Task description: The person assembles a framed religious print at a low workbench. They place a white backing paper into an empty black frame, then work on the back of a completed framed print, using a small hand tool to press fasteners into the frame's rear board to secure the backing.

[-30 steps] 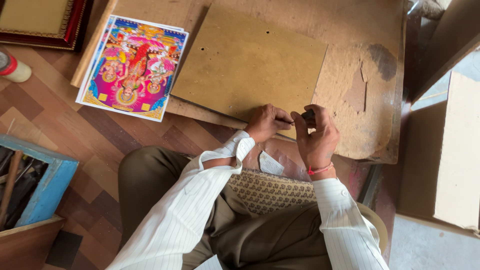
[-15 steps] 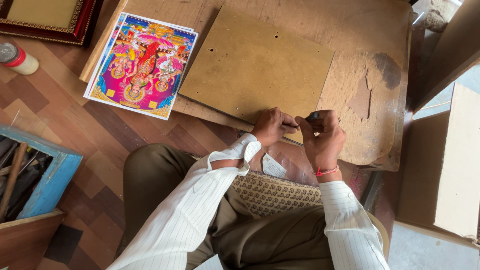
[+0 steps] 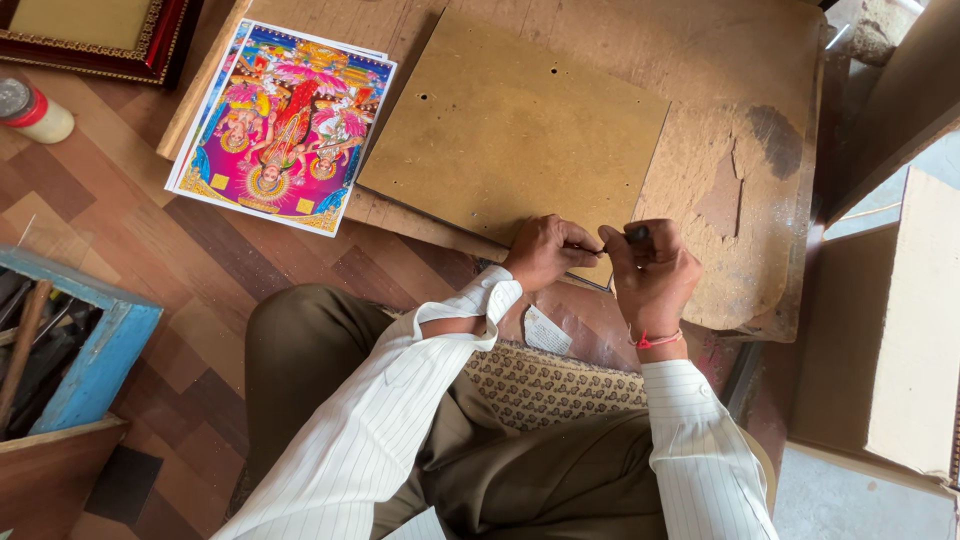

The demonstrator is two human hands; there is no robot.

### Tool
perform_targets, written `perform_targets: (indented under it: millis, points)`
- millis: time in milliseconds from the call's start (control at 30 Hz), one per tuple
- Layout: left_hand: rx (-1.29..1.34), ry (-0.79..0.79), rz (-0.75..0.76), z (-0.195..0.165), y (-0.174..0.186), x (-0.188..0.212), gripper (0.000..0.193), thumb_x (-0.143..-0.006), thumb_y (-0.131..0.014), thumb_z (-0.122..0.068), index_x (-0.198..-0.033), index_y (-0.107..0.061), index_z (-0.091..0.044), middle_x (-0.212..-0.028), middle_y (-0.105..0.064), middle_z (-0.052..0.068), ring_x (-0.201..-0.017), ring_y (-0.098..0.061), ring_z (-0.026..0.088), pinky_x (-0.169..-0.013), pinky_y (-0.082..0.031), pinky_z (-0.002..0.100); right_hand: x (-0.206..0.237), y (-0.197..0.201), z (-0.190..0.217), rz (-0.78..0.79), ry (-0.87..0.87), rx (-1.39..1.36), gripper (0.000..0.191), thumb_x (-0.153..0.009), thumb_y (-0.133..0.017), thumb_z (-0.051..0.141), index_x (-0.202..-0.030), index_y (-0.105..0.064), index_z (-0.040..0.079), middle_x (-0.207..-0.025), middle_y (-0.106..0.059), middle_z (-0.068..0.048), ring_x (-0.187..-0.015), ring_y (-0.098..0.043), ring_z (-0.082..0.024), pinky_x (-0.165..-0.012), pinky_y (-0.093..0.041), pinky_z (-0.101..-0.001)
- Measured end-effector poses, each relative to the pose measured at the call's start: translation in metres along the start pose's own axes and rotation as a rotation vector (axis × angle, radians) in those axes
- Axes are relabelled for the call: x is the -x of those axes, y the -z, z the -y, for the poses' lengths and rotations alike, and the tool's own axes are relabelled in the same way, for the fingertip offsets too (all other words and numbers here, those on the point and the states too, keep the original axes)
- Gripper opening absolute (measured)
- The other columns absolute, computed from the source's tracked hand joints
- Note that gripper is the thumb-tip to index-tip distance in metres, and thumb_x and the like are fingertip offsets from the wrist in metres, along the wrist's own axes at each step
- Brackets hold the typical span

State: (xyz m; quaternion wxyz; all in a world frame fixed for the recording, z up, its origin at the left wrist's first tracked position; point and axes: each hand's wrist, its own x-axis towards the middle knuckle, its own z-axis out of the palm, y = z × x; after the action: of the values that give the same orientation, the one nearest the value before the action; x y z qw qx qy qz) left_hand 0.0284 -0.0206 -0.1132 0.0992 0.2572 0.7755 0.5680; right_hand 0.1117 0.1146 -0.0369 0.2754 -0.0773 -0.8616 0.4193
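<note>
The left hand (image 3: pixel 548 250) is closed, its fingers pinching the near edge of the brown backing board (image 3: pixel 515 135), which lies flat on the worn wooden tabletop (image 3: pixel 760 250) and fills the view from about 11 to 1 o'clock. The right hand (image 3: pixel 650 265) sits just beside the left one, at its 3 o'clock, curled shut around a small dark tool (image 3: pixel 637 234) held at the same board edge; what kind of tool cannot be told. A red thread circles the right wrist.

At 10 o'clock from the hands a stack of bright pink and blue prints (image 3: pixel 285 125) overhangs the tabletop's left edge, touching the board's corner. At 8 o'clock on the floor stands a blue wooden box (image 3: pixel 100 355), open at the top, holding long-handled tools that lie in shadow. A red-framed picture (image 3: pixel 90 35) and a small bottle with a red band (image 3: pixel 35 110) lie far off at 10 o'clock.
</note>
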Motion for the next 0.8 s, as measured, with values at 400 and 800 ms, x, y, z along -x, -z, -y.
perform_targets:
  millis: [400,800]
  points:
    - [-0.099,-0.094,-0.101,-0.001,-0.004,0.006,0.016,-0.075,-0.084,-0.021,-0.088,-0.082,-0.012,-0.083,-0.079,0.005,-0.07,-0.071,0.021,-0.077,-0.056,0.034,0.0,0.014,0.013,0.099,0.241,0.027,0.025,-0.097,-0.073,-0.001,-0.122,-0.071,0.005,-0.1,-0.077,-0.008,-0.09,-0.078,-0.016,-0.078,-0.061,-0.0284]
    - [-0.166,-0.116,-0.086,0.0,-0.003,0.005,0.016,-0.078,-0.083,-0.023,-0.089,-0.083,-0.012,-0.081,-0.079,0.007,-0.075,-0.073,0.025,-0.08,-0.056,0.036,0.001,0.012,0.015,0.083,0.275,0.049,0.029,-0.096,-0.075,0.001,-0.124,-0.069,0.002,-0.1,-0.076,-0.009,-0.09,-0.076,-0.016,-0.077,-0.059,-0.0277]
